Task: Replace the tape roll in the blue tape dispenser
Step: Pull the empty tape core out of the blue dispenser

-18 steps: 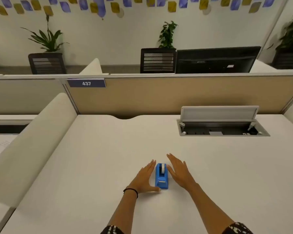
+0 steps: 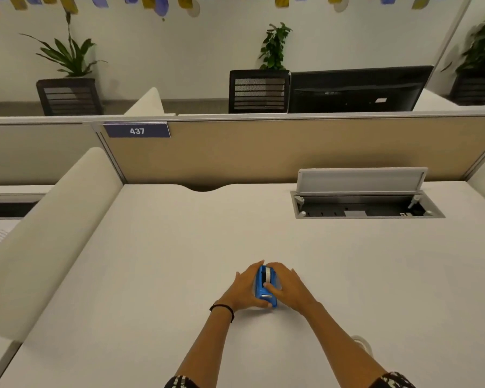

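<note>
The blue tape dispenser (image 2: 264, 289) stands on the white desk (image 2: 179, 261) near its front middle, with a strip of pale tape (image 2: 268, 275) showing on top. My left hand (image 2: 242, 289) wraps its left side, thumb under the near end. My right hand (image 2: 289, 289) wraps its right side, thumb lying across the top. Both hands grip the dispenser. A pale ring-shaped thing (image 2: 363, 343) peeks out beside my right forearm; I cannot tell if it is a tape roll.
An open cable tray with a raised grey lid (image 2: 361, 182) is sunk into the desk at the back right. A beige partition (image 2: 291, 149) closes the far edge. A padded white divider (image 2: 53, 233) runs along the left side.
Both hands were flat and open on either side of the dispenser; now they have closed in and taken hold of it.
</note>
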A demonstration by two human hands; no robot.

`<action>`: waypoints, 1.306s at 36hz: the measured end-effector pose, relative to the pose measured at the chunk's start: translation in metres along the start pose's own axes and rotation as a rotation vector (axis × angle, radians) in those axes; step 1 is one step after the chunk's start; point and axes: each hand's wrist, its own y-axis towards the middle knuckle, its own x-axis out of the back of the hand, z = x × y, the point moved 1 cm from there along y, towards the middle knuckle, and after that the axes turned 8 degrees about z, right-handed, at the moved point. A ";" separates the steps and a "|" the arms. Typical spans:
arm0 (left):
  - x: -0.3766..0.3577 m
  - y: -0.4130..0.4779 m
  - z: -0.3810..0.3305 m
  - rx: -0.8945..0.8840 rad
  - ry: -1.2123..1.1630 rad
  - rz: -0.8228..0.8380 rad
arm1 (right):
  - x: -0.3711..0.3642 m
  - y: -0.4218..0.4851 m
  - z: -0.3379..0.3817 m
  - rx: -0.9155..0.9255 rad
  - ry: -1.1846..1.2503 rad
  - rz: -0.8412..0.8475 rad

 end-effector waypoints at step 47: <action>-0.016 -0.015 -0.004 0.028 -0.094 -0.063 | 0.006 0.011 0.037 -0.068 -0.436 0.043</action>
